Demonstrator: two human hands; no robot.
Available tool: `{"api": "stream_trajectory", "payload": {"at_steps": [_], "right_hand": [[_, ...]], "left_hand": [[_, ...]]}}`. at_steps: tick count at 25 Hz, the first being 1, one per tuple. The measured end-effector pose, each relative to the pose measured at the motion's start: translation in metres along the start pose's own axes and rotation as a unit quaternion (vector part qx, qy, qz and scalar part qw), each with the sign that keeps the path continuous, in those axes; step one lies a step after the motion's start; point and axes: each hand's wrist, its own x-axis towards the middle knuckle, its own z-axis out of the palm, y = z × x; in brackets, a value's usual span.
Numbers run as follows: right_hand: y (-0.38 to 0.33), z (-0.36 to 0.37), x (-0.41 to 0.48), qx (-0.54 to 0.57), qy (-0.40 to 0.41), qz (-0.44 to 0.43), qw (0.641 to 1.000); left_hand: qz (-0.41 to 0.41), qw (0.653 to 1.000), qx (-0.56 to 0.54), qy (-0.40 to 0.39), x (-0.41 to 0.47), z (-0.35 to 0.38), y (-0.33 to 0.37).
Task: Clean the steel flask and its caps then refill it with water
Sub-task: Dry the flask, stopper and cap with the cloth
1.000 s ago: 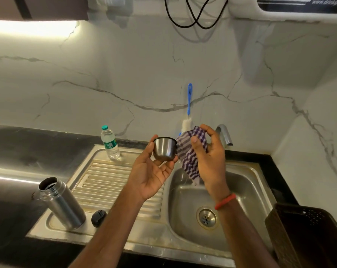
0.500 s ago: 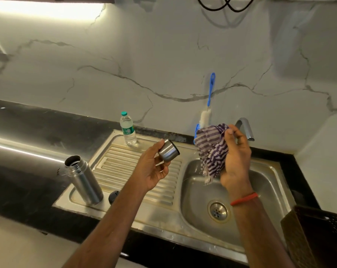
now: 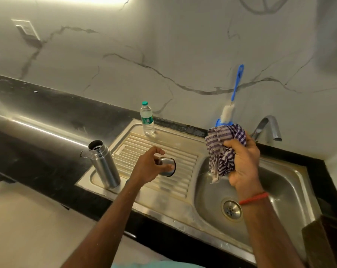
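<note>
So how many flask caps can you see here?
1: the steel cup cap, gripped by the left hand over the draining board. Another may be hidden behind that forearm.

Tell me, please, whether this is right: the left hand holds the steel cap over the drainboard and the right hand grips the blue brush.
No: the head view shows the right hand gripping the checked cloth; the blue brush stands at the wall. The left hand does hold the steel cap.
</note>
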Motion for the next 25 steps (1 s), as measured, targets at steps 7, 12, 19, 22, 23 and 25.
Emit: {"api": "stream_trajectory", "payload": {"at_steps": [7,12,19,22,23,25], "right_hand": [[0.001,0.002,-0.001,-0.038,-0.034,0.021,0.998],[0.006,0.001,-0.003,-0.051,-0.036,0.023,0.998],[0.013,0.003,-0.005,-0.064,-0.048,0.052,0.995],[0.015,0.004,-0.005,-0.063,-0.049,0.055,0.995],[0.015,0.004,-0.005,-0.064,-0.047,0.057,0.995],[0.015,0.004,-0.005,-0.056,-0.048,0.066,0.995]], "left_hand": [[0.039,0.974,0.21,-0.074,-0.004,0.012,-0.044],[0.05,0.952,0.285,-0.1,-0.009,0.021,-0.063],[0.051,0.942,0.311,-0.117,-0.009,0.03,-0.085],[0.058,0.94,0.315,-0.117,-0.007,0.034,-0.09],[0.058,0.939,0.319,-0.118,-0.005,0.035,-0.093],[0.056,0.933,0.332,-0.13,-0.002,0.035,-0.096]]}}
